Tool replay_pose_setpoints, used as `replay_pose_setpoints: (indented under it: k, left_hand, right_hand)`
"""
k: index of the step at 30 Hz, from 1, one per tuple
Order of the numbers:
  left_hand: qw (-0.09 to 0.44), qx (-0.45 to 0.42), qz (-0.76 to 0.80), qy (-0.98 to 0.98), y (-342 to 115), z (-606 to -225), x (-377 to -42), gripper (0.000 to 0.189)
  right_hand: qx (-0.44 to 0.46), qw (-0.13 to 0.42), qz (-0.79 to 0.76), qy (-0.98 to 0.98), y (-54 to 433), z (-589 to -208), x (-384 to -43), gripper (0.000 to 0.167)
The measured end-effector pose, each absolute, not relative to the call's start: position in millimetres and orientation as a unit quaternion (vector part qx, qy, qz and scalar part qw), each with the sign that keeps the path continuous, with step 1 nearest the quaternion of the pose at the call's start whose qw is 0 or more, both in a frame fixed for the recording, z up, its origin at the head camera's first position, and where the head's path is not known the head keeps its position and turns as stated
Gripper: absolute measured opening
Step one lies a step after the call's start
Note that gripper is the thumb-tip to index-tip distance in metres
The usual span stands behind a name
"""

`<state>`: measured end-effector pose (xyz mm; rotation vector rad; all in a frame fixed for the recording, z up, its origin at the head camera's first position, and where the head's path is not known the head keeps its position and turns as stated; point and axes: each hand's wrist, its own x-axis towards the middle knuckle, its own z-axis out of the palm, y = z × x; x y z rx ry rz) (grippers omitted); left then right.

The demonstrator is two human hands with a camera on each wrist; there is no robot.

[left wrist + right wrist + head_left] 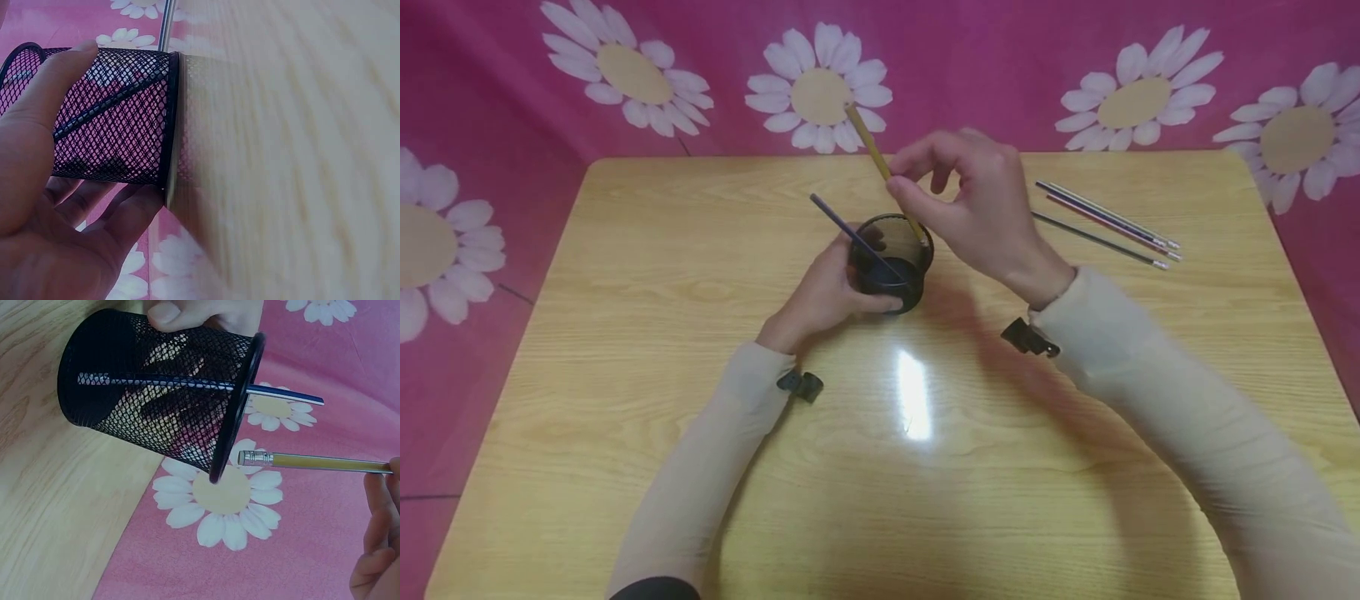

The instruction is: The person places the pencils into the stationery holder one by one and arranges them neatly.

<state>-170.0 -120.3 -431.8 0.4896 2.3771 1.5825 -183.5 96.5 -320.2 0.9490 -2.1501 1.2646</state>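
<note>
A black mesh pencil cup (891, 287) stands on the table, gripped round its side by my left hand (823, 287). One dark blue pencil (838, 218) leans inside it, its upper end sticking out past the rim. My right hand (973, 204) pinches a yellow pencil (868, 142) between thumb and fingertips. In the right wrist view the eraser end of that yellow pencil (294, 460) points at the cup's rim (237, 412), just outside it. The left wrist view shows the thumb and fingers on opposite sides of the mesh cup (112, 112).
Several pencils (1108, 221) lie side by side on the wooden table (625, 375), right of the right hand. A pink cloth (970, 67) with white daisies hangs behind and beside the table. Black clips (1030, 337) sit at both sleeve cuffs.
</note>
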Motion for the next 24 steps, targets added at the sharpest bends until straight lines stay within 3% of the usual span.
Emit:
replay_pose_setpoints:
  k: [24]
  left_hand:
    - [0.119, 0.171, 0.549, 0.809, -121, -433, -170, 0.096]
  right_hand:
    - [0.285, 0.163, 0.457, -0.826, 84, -344, -189, 0.01]
